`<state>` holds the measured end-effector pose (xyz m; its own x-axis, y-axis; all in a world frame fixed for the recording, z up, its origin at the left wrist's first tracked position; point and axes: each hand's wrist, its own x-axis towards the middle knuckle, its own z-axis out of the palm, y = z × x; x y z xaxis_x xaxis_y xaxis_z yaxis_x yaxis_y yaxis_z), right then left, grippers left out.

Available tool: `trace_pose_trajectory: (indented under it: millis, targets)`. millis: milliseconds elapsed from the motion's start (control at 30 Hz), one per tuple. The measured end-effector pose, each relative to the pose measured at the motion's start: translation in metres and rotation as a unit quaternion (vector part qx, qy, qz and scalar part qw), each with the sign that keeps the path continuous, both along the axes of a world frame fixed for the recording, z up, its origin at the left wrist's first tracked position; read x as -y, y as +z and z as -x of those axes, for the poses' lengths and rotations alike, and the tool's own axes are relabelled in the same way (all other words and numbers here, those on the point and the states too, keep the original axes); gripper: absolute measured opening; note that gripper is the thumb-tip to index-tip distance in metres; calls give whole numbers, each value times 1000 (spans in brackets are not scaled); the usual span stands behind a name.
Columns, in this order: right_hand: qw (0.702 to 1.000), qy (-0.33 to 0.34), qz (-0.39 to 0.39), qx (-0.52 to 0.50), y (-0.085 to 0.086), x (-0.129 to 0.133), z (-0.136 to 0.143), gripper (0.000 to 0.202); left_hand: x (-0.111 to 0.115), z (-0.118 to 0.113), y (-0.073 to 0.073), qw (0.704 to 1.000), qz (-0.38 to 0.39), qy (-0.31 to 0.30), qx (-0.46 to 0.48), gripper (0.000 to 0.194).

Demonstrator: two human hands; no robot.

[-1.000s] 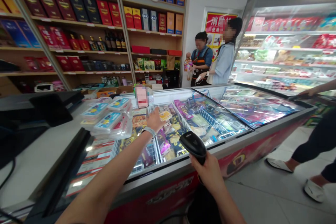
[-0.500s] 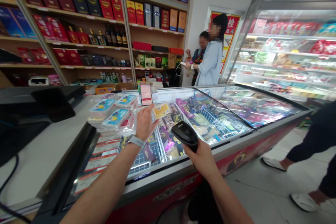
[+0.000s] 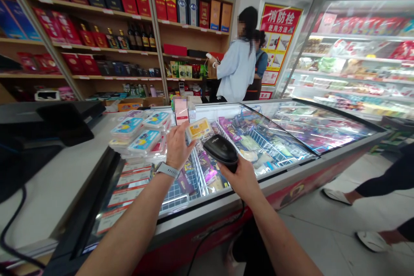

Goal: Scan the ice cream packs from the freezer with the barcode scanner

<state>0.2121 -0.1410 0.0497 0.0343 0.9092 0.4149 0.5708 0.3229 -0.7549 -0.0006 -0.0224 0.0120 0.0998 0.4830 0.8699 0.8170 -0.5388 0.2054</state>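
Observation:
My left hand, with a grey watch band on its wrist, grips the left edge of a flat clear pack with a yellow label. Its thumb is below the pack and its fingers are at the upper edge. Wrapped around a black barcode scanner is my right hand; the scanner's head points toward the yellow pack. Left of my left hand, several blue-labelled packs lie piled in clear plastic. A phone with a lit screen stands just behind my fingers.
Beneath my hands is a chest freezer with wire baskets of packaged food. The scanner's cable hangs in front. Two people stand behind the freezer; another person's legs are at right. A dark screen sits on the left counter.
The yellow pack now looks more tilted, and the scanner has shifted slightly left toward it. Behind the freezer, the person in light blue has turned and moved left.

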Motion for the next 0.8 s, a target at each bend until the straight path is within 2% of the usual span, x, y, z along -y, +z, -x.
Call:
trace_pose_trajectory:
  millis: [567,800]
  targets:
    - [1000,-5,2,-1,1,2,-3,25,2,0,0,1000,-24,5,-19,64]
    - [1000,-10,9,6,1,3,-2,24,3,-1,0,1000,-4,11,-19,64]
